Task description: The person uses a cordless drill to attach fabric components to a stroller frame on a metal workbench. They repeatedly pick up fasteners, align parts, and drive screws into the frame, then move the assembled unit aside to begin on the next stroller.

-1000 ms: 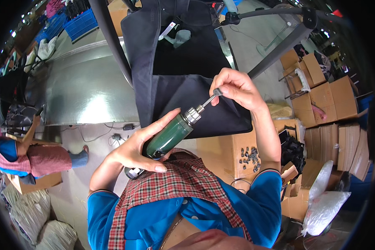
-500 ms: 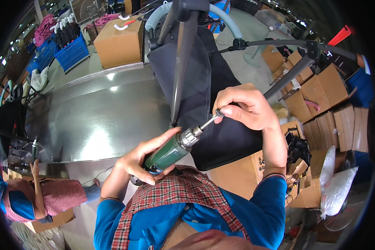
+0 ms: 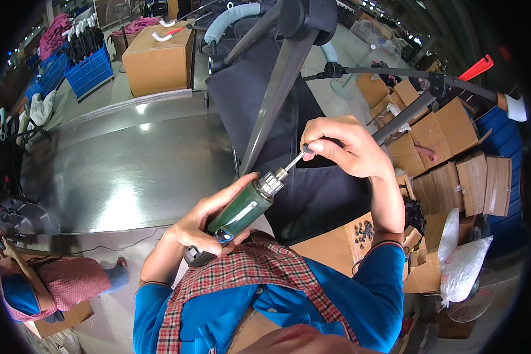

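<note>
Evidently the piece-to-tool step is only part-way along: at the far end of the green power driver, one small dark piece sits right at the tip of the metal bit, with the right hand around it. The right thumb and forefinger are pinching that piece; the left hand has its fingers wrapped round the driver's body. Whether the piece is fully seated on the tip cannot be told, as the fingertips partly cover it. It is not fixed to the black fabric, which hangs beyond and to the right of the driver, nor to the thick grey tube beyond the driver.

By count: one driver, one bit, one pinched piece. Right of the driver, on a cardboard box, lie loose dark pieces, over a dozen by the look of them, though too small and crowded to number exactly; these are unused so far, as I judge it. Left of the driver stretches one shiny metal bench, and farther off that way stand two blue crates, one near and one behind it.
</note>
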`<state>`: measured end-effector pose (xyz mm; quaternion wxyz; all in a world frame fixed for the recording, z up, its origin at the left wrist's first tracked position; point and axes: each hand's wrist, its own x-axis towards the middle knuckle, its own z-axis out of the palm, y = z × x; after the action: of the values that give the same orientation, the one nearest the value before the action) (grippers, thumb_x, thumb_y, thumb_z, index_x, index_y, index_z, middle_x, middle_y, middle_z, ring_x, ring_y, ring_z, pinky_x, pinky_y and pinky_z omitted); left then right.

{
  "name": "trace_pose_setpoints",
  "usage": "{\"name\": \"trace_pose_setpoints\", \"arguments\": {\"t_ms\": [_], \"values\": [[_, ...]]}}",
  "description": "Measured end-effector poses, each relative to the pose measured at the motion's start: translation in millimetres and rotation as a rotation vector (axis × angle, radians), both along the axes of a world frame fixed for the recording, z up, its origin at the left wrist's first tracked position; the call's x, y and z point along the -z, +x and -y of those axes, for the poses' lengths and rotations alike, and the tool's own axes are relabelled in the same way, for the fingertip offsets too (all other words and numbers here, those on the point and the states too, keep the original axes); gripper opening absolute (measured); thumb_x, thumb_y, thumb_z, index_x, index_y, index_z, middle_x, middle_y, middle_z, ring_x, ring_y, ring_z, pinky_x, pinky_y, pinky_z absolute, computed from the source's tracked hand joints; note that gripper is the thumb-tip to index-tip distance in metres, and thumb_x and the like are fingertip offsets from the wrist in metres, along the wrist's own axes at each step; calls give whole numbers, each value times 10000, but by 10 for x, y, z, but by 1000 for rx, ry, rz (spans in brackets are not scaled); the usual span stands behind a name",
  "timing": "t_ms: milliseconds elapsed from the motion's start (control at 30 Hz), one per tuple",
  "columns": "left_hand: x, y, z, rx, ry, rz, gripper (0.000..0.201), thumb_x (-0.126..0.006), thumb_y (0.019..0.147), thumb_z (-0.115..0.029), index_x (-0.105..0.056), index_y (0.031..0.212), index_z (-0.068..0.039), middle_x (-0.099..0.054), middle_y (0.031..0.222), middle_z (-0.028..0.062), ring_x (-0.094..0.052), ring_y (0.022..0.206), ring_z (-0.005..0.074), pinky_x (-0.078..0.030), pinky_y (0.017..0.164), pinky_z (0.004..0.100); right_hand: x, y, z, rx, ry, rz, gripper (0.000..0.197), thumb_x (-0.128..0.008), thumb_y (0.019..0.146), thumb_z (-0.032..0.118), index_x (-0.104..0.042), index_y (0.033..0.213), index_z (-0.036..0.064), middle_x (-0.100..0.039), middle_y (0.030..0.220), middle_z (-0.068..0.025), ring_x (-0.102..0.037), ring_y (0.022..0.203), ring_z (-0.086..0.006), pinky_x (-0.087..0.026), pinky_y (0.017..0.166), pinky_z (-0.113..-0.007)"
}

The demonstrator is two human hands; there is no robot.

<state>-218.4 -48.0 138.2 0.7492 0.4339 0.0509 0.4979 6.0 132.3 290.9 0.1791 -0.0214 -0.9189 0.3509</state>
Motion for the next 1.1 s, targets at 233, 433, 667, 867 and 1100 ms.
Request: {"name": "trace_pose_setpoints", "arguments": {"t_ms": [233,433,667,867,1100], "values": [[82,64,-55,62,8,136,1273,-833,698,-77,79,1584,-146,-585,892,193,-586,578,180,-466,490,294,114,-39,-158,-41,-66,-193,197,-558,1011,162,-582,922,-13,-640,811,-75,-657,764,-162,-524,693,-299],[51,46,-32,-38,105,184,1276,-840,674,-69,46,1589,-137,-578,921,215,-587,580,186,-457,484,293,411,-534,-493,574,145,-405,648,-767,862,271,-461,1346,-33,-573,1245,-136,-589,1109,-251,-493,923,-375],[72,-107,27,-158,126,205,1289,-846,657,-102,53,1581,-117,-579,887,230,-583,536,196,-462,461,295,-303,-849,-927,613,-243,-718,201,-686,895,63,-699,1058,-53,-720,904,-54,-631,780,-89,-505,697,-232],[126,-74,39,-255,165,279,1306,-859,650,-118,58,1580,-153,-586,865,242,-594,521,220,-477,461,305,-446,-874,-453,345,472,-808,214,-626,829,-85,-692,1025,-29,-691,1020,-53,-600,933,-88,-489,751,-250],[78,-119,18,-340,155,277,1314,-853,647,-144,75,1577,-152,-593,849,246,-601,509,242,-484,450,326,-547,-760,-593,239,497,-655,254,-639,775,-74,-666,1026,-51,-719,987,-108,-653,881,-132,-507,810,-282]]}}
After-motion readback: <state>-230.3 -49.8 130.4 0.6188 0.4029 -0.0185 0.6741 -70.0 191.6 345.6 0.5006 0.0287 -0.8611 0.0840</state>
